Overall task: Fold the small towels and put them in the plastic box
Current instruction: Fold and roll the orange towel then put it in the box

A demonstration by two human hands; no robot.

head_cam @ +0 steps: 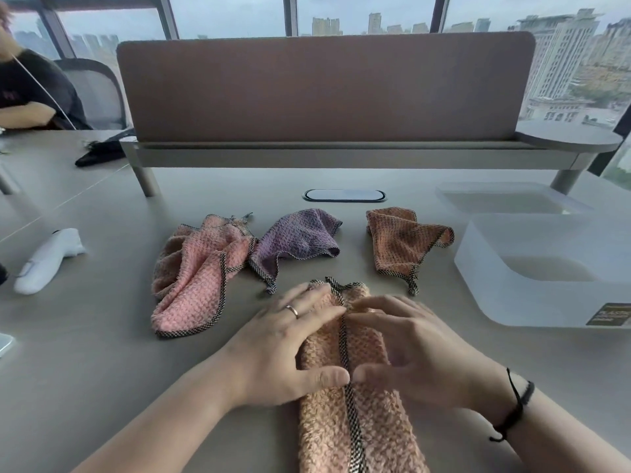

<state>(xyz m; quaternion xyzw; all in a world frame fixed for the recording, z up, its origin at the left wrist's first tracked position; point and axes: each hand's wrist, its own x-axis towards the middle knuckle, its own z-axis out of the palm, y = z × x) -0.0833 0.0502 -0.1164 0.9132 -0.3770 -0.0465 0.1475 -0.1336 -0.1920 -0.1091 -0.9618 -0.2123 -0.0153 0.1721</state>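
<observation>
High-rise office, shared desk. Grey table (102,353) runs left past a seam; the hands work near its front edge. Beyond them, a brown fabric privacy screen (324,87) on a raised shelf (341,158) spans the desk, with an oval cable port (345,195) set in the top just before it. Far left of the hands, a seated person (30,93) in a mesh office chair (99,87). Behind the screen, full-height windows (225,15) look over city towers (560,59).

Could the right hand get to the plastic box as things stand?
Probably yes: the plastic box stands open on the right hand's side, with only bare desk between them.
</observation>
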